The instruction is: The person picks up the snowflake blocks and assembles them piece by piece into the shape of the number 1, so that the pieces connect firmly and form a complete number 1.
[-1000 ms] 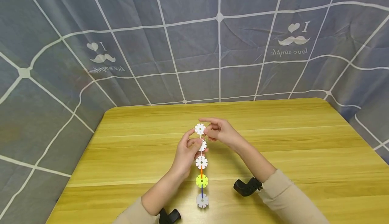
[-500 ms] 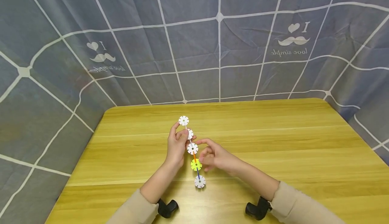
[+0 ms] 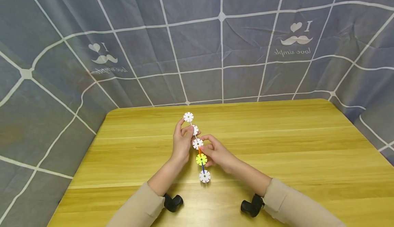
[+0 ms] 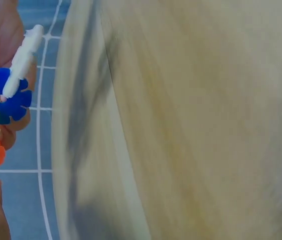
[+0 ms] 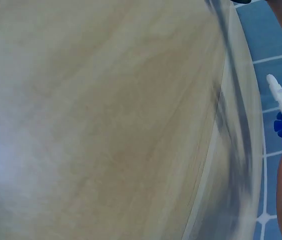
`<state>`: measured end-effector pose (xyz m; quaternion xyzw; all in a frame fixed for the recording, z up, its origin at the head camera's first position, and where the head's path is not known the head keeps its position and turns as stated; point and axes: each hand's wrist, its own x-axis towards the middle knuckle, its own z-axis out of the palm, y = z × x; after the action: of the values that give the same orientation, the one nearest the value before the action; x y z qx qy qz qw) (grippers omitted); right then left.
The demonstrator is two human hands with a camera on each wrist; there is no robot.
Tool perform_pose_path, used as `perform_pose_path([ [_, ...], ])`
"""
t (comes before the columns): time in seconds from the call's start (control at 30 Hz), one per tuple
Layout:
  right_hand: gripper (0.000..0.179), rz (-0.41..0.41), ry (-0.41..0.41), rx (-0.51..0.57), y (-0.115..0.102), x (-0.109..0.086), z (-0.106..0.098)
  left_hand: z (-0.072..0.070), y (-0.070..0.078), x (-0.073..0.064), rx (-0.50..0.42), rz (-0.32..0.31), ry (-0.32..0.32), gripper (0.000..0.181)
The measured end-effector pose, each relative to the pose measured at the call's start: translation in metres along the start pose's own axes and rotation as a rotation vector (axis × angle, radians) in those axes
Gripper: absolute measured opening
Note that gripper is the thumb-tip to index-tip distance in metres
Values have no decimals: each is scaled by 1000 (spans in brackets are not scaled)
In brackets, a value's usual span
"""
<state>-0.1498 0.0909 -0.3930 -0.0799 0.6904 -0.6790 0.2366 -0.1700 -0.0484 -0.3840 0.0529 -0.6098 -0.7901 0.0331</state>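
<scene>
A chain of interlocking notched discs (image 3: 198,144) is held up over the table, slanting from upper left to lower right in the head view. White discs make up its far part; below come an edge-on orange disc (image 3: 199,151), a yellow disc (image 3: 201,159), an edge-on blue disc (image 3: 203,167) and a white end disc (image 3: 205,176). My left hand (image 3: 181,144) pinches the second white disc (image 3: 195,130) from the far end. Thumb and index finger of my right hand (image 3: 218,155) pinch the chain by the orange disc. The left wrist view shows the blue disc (image 4: 13,102) face-on.
The wooden table (image 3: 292,151) lies beneath both hands. Behind it hangs a grey-blue curtain (image 3: 203,49) with white lines. A black wrist mount (image 3: 173,203) sits at the left cuff, with another black mount (image 3: 252,205) at the right cuff.
The chain has shifted left and away, its far end tipping left. My right hand has gone from the far white disc down to the orange disc; my left hand keeps its grip.
</scene>
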Motion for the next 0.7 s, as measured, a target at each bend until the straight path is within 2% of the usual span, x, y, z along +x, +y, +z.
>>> perform_pose_path([
  [0.17,26,52,48,22,1,8,-2,-1,-2,11,109,-6,-31,49],
  [0.37,23,129,107,19,8,17,-7,-5,-9,27,267,-54,-93,49],
  [0.53,21,163,128,15,13,22,-11,-8,-14,37,287,-133,-105,49],
  [0.7,22,194,145,20,13,27,-13,-8,-17,43,310,-167,-83,49],
])
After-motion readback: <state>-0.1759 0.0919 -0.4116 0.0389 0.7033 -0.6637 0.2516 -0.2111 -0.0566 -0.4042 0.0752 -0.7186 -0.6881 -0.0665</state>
